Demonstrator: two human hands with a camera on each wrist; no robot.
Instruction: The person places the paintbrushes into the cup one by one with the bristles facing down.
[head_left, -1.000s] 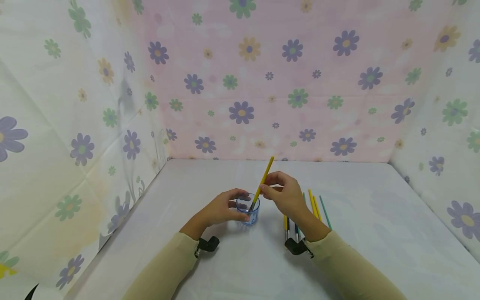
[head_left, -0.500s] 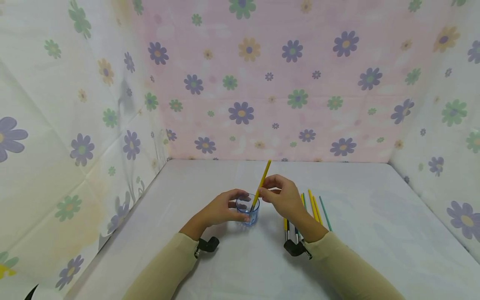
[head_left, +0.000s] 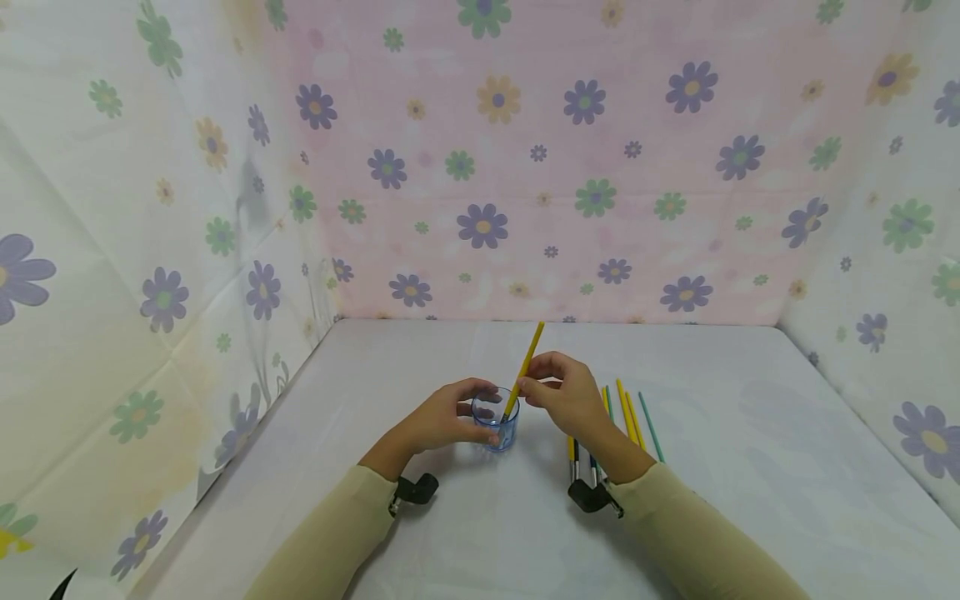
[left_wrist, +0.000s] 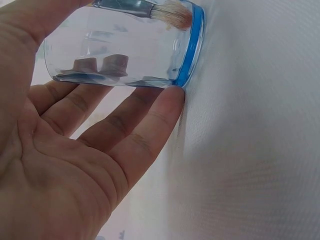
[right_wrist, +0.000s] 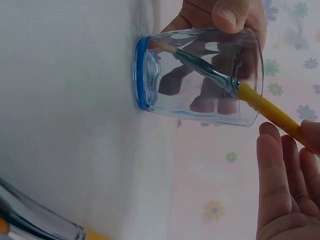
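A clear glass (head_left: 507, 435) with a blue base stands upright on the table. My left hand (head_left: 438, 419) grips it from the left, thumb on the near side and fingers round the far side. My right hand (head_left: 567, 396) pinches a yellow-handled paintbrush (head_left: 531, 350), which leans to the right inside the glass. In the left wrist view, the pale bristles (left_wrist: 172, 15) are down near the blue base. The metal ferrule (right_wrist: 207, 69) shows through the glass wall in the right wrist view.
Several more paintbrushes (head_left: 630, 412) with yellow and green handles lie on the white table (head_left: 480, 533), partly hidden under my right forearm. Flower-patterned cloth (head_left: 525, 208) walls the back and sides. Dark wrist cameras (head_left: 417, 488) sit on both wrists.
My right hand has lowered slightly and shifted a little left, taking the paintbrush deeper into the glass. My left hand and the glass have stayed in place.
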